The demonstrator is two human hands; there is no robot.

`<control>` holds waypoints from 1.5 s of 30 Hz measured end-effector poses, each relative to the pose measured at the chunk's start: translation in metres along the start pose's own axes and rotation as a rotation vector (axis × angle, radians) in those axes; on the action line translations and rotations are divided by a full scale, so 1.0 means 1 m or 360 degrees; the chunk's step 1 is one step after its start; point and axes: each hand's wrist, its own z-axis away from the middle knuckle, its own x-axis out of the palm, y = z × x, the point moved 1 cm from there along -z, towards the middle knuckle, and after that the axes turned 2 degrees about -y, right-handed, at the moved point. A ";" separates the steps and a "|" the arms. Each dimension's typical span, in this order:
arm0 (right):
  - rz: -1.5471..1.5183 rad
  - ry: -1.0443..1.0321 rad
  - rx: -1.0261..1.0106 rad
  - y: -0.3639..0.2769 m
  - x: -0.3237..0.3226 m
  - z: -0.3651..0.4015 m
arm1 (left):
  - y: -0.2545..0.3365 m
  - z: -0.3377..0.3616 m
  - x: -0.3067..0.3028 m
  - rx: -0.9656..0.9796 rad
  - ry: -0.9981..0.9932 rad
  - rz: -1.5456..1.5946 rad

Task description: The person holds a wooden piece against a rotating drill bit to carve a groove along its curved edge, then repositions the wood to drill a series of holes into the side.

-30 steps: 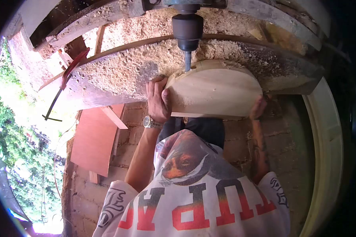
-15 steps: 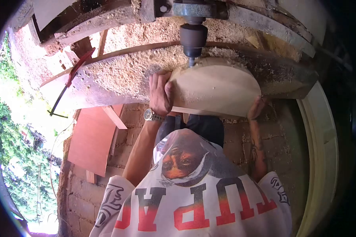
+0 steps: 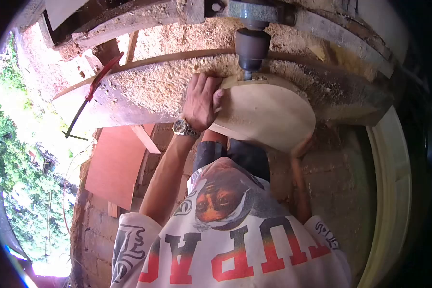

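Observation:
A pale, rounded wooden board (image 3: 269,113) lies on a work surface (image 3: 149,91) strewn with sawdust. At its far edge a dark drill chuck (image 3: 252,48) points down, its bit touching or right beside the wood. My left hand (image 3: 201,101), with a metal watch on the wrist, grips the board's left end, thumb on top and fingers at the edge. My right hand (image 3: 302,145) holds the lower right edge from beneath; its fingers are partly hidden by the board.
A red-handled saw or clamp-like tool (image 3: 98,79) rests at the left edge of the surface. A reddish panel (image 3: 115,165) leans below it. A curved beam (image 3: 345,38) spans the far side, and long pale boards (image 3: 393,192) stand at right.
The board has turned, its right end swinging down toward my body. My right hand has moved down and left with it, and my left hand sits slightly farther forward. The view has shifted somewhat.

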 end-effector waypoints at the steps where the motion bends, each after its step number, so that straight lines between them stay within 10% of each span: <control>1: -0.0024 0.0005 -0.0017 -0.003 0.000 -0.001 | -0.002 -0.003 -0.002 0.0011 -0.0034 0.0003; 22: -0.0567 -0.0256 0.0502 0.005 -0.001 0.053 | 0.000 0.023 0.014 -0.0061 -0.0058 -0.0039; 45: -0.0339 -0.0371 0.0216 -0.039 -0.006 -0.017 | -0.003 -0.008 -0.004 -0.0116 0.0055 -0.0063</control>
